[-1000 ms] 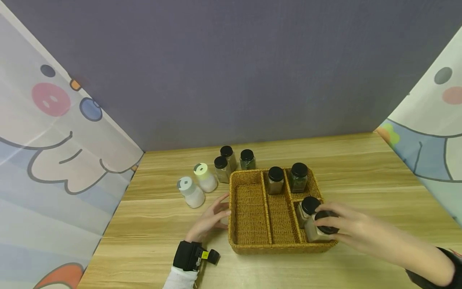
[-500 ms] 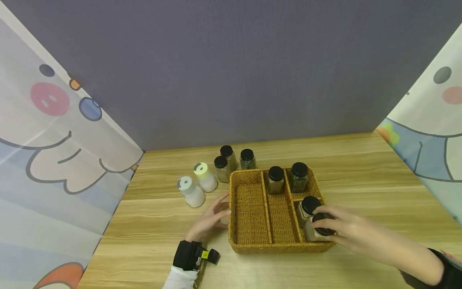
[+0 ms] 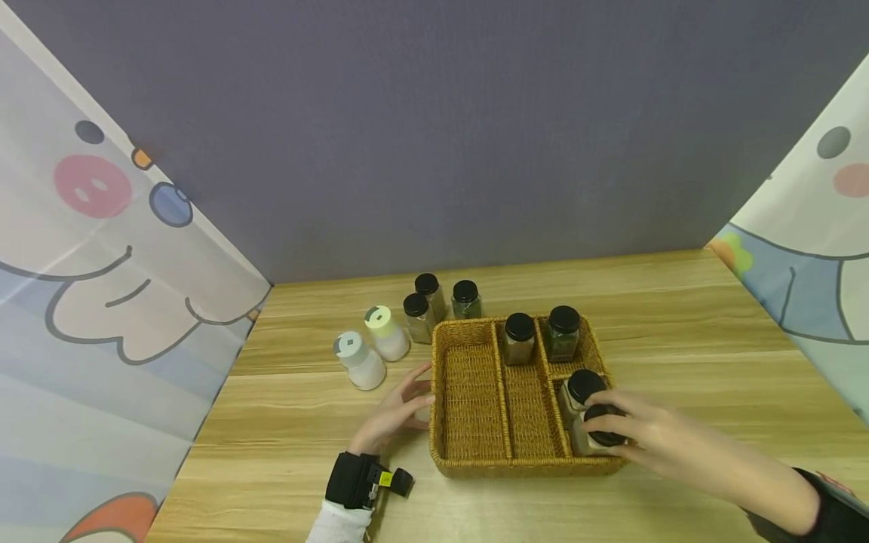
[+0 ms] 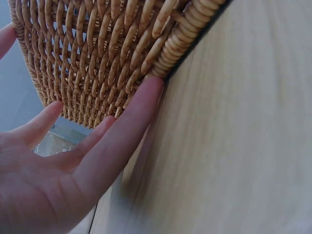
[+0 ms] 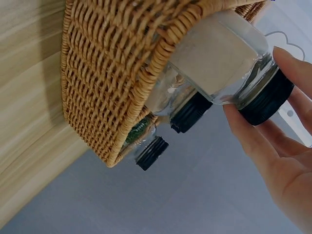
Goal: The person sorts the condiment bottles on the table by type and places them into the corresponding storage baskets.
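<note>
A woven basket (image 3: 468,392) with several compartments sits on the wooden table. My right hand (image 3: 634,434) grips the black lid of a glass spice jar (image 3: 594,430) of pale powder, standing in the basket's near right compartment beside another black-lidded jar (image 3: 582,386). In the right wrist view my fingers (image 5: 258,141) curl round that jar's lid (image 5: 265,97). Two more jars (image 3: 519,337) (image 3: 563,332) stand in the far compartments. My left hand (image 3: 400,407) rests open against the basket's left wall, fingertips (image 4: 146,92) touching the weave (image 4: 97,53).
Left of the basket stand three black-lidded jars (image 3: 434,302) and two white shakers (image 3: 358,360) (image 3: 385,332). Patterned curtains (image 3: 102,264) flank the table on both sides, with a grey wall behind. Bare wood (image 3: 713,339) lies to the right.
My right hand has lowered the pale-powder jar into the near right compartment and drawn slightly back toward me. The left hand has stayed put.
</note>
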Demonstrator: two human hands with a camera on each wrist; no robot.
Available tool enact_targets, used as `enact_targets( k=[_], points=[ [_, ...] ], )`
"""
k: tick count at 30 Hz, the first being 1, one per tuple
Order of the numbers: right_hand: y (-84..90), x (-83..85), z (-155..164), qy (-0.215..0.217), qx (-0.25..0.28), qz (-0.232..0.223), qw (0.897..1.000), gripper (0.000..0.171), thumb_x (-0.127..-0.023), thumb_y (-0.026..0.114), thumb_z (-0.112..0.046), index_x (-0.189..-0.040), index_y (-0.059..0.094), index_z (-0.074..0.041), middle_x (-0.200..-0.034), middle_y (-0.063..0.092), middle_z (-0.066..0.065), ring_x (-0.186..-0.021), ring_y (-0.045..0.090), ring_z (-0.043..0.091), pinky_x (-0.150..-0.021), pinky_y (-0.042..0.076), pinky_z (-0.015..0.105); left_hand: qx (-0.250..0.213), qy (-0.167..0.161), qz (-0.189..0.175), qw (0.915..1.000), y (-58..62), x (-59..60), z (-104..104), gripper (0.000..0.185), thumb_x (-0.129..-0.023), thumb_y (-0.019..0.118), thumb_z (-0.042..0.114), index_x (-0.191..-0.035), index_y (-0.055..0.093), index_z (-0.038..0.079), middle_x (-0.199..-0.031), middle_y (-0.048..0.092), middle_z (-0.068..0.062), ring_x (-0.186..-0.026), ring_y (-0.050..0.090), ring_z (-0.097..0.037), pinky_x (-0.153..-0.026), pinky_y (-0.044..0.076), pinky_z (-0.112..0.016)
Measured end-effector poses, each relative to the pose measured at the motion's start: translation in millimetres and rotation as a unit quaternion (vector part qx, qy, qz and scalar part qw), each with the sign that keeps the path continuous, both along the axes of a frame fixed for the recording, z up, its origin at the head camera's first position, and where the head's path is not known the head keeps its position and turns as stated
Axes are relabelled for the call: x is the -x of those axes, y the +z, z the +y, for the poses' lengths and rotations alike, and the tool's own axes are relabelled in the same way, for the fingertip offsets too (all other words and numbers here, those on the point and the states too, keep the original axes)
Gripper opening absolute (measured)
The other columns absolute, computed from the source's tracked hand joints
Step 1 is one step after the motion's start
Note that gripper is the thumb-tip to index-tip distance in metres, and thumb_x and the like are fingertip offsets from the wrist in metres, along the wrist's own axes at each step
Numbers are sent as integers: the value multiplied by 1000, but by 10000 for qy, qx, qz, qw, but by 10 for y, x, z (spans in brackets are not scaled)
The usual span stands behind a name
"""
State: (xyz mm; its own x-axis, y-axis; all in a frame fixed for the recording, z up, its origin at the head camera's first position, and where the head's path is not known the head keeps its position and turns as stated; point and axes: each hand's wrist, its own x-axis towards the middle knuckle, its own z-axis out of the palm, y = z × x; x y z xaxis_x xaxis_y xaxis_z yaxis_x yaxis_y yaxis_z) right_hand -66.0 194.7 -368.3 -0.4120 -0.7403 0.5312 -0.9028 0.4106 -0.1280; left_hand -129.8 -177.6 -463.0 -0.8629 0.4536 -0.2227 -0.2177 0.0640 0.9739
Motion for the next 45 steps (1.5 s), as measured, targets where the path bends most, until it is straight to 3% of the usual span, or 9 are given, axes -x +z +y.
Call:
enact_targets(
  k=[10,27,41,45],
  points=[
    [-55,11,6,15,-96,-154,9998,40,-91,30,-37,-98,63,-16,-104,52,8,-81,56,23,-65,43,8,-24,-4,-74,10000,-15,15,0,66,-89,53,15,-142,14,15,-136,28,-25,-111,45,-34,-73,51,-44],
    [-115,17,14,20,-263,-482,9985,40,-90,30,-38,-101,62,-16,-105,52,12,-81,57,26,-59,45,11,-17,-11,12,10000,13,-6,10,69,-86,57,21,-142,17,15,-135,28,-27,-110,46,-34,-72,52,-43],
    [-149,23,18,7,-326,-645,9974,30,-88,44,-36,-102,62,-16,-105,52,13,-79,58,25,-55,44,10,-13,12,0,10000,14,-7,7,69,-86,57,21,-142,17,15,-135,28,-27,-109,47,-34,-73,52,-42],
    [-172,26,18,-17,-323,-617,9976,33,-89,40,-38,-102,62,-16,-105,52,13,-79,58,25,-54,44,10,4,15,-14,10000,18,-9,6,69,-86,57,22,-142,17,15,-135,28,-27,-109,47,-34,-73,52,-42]
  ],
)
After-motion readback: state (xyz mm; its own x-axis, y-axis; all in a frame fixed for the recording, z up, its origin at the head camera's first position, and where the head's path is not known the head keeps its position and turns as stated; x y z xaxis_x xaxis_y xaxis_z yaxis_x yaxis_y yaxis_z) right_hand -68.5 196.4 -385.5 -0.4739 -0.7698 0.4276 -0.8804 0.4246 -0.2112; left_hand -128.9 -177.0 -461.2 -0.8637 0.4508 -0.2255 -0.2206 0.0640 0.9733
